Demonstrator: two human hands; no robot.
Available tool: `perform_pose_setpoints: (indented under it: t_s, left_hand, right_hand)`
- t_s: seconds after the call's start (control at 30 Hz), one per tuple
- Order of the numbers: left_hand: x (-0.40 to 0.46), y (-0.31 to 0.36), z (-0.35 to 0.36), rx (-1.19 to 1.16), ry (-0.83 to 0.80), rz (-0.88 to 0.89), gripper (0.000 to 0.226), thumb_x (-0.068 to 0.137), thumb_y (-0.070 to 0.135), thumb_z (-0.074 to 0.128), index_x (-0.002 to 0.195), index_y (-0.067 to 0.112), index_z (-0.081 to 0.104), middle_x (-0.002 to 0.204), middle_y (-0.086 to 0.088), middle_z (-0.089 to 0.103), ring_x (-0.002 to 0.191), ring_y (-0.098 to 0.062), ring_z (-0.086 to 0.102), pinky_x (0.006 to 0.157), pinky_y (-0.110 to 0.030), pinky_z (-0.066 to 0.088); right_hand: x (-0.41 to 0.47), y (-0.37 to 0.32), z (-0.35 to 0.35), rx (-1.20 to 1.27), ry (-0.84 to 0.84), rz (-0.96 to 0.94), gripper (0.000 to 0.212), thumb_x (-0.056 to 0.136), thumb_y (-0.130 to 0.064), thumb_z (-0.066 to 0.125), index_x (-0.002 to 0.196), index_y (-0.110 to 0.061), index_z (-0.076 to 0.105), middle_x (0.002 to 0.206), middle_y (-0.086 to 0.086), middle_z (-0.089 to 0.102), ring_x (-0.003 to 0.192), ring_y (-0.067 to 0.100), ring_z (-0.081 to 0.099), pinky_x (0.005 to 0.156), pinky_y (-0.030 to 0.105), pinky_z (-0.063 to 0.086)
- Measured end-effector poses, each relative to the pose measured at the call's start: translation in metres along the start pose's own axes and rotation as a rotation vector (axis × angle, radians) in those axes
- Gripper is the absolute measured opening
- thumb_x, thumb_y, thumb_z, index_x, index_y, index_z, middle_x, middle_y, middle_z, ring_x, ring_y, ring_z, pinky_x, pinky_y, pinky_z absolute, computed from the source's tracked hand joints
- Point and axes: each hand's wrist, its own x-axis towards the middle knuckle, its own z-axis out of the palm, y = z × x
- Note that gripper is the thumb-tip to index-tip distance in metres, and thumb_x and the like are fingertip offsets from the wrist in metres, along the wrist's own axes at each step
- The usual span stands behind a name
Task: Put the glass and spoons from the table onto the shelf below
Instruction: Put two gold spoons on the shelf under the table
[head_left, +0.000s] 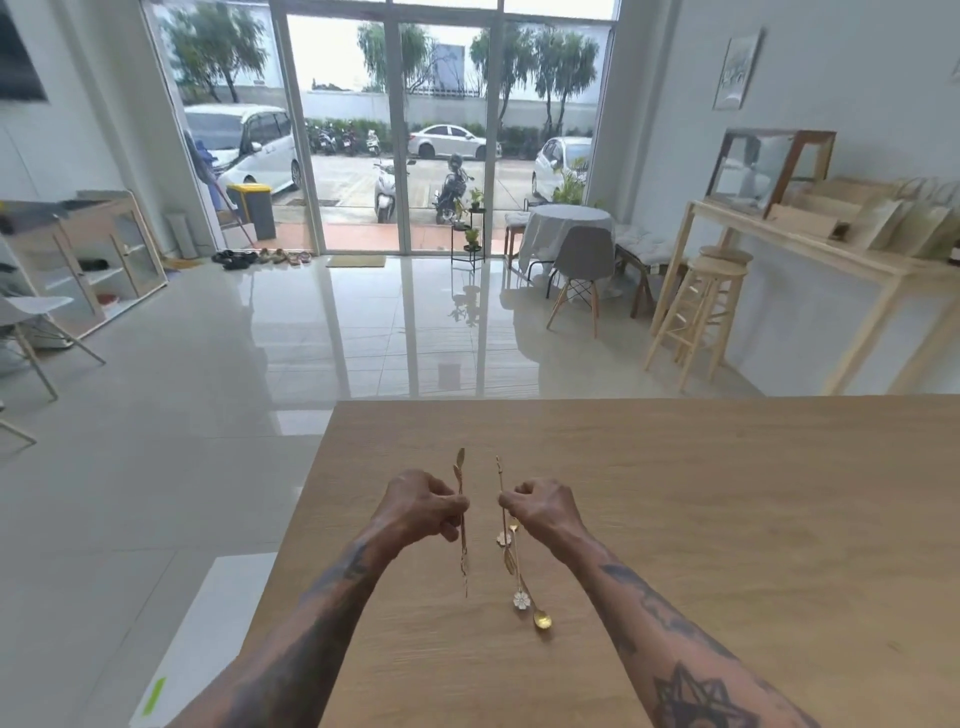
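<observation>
No sleeves are worn; both forearms are marked with dark tattoos, a geometric star shape on the right (696, 701)

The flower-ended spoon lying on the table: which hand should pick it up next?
Probably the right hand. The flower-ended spoon lies below it, on its side of the table. Both hands already pinch spoons; the left hand is farther away.

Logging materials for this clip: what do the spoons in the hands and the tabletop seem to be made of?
The spoons, pinched in the left hand and right hand, look like thin gold-toned metal: slender stems and a shiny bowl on one lying on the table. The pale flower ornaments could be enamel or plastic; I cannot tell. The table looks like light wood or wood-grain laminate with a matte finish.
</observation>
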Motion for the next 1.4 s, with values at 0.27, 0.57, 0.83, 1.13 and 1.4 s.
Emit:
perform_pose_setpoints:
  t_s: [0.27, 0.57, 0.83, 1.13, 1.4]
  left_hand:
    - [-0.076, 0.063, 0.014, 0.003, 0.087, 0.208, 0.019, 0.085, 0.031, 0.076, 0.077, 0.014, 0.079, 0.068, -0.002, 0.079, 0.067, -0.014, 0.076, 0.071, -0.032, 0.060]
    - [-0.170, 0.054, 0.073, -0.091, 0.068, 0.219, 0.018, 0.085, 0.026, 0.076, 0.078, 0.010, 0.080, 0.074, -0.009, 0.079, 0.064, -0.015, 0.075, 0.062, -0.023, 0.053]
    - [-0.220, -0.030, 0.113, -0.116, 0.007, 0.026, 0.021, 0.089, 0.021, 0.073, 0.093, 0.000, 0.077, 0.084, -0.016, 0.079, 0.071, -0.019, 0.074, 0.076, -0.034, 0.056]
    - [-0.248, -0.151, 0.158, -0.168, -0.070, -0.156, 0.017, 0.088, 0.020, 0.074, 0.088, 0.003, 0.077, 0.071, -0.008, 0.078, 0.064, -0.014, 0.073, 0.060, -0.023, 0.053]
    - [-0.212, -0.261, 0.184, -0.214, -0.119, -0.299, 0.015, 0.090, 0.014, 0.071, 0.090, 0.000, 0.074, 0.066, -0.009, 0.077, 0.060, -0.012, 0.072, 0.055, -0.019, 0.052]
  right_hand:
    - [-0.071, -0.011, -0.079, 0.132, 0.041, -0.155, 0.018, 0.086, -0.029, 0.067, 0.079, -0.013, 0.071, 0.074, -0.002, 0.065, 0.064, 0.010, 0.055, 0.058, 0.027, 0.045]
    - [-0.157, 0.035, -0.098, 0.173, -0.025, -0.164, 0.026, 0.084, -0.029, 0.071, 0.062, -0.020, 0.062, 0.060, -0.005, 0.057, 0.051, 0.008, 0.046, 0.048, 0.021, 0.036]
    - [-0.208, 0.096, -0.047, 0.149, -0.144, -0.015, 0.023, 0.085, -0.027, 0.071, 0.065, -0.020, 0.062, 0.063, -0.005, 0.057, 0.053, 0.007, 0.045, 0.051, 0.021, 0.035]
    - [-0.239, 0.171, 0.040, 0.004, -0.275, 0.110, 0.021, 0.086, -0.031, 0.068, 0.074, -0.015, 0.073, 0.060, -0.007, 0.057, 0.053, 0.007, 0.046, 0.051, 0.022, 0.038]
    - [-0.201, 0.234, 0.134, -0.045, -0.342, 0.258, 0.028, 0.087, -0.030, 0.066, 0.098, -0.006, 0.073, 0.093, 0.008, 0.072, 0.076, 0.014, 0.065, 0.067, 0.029, 0.055]
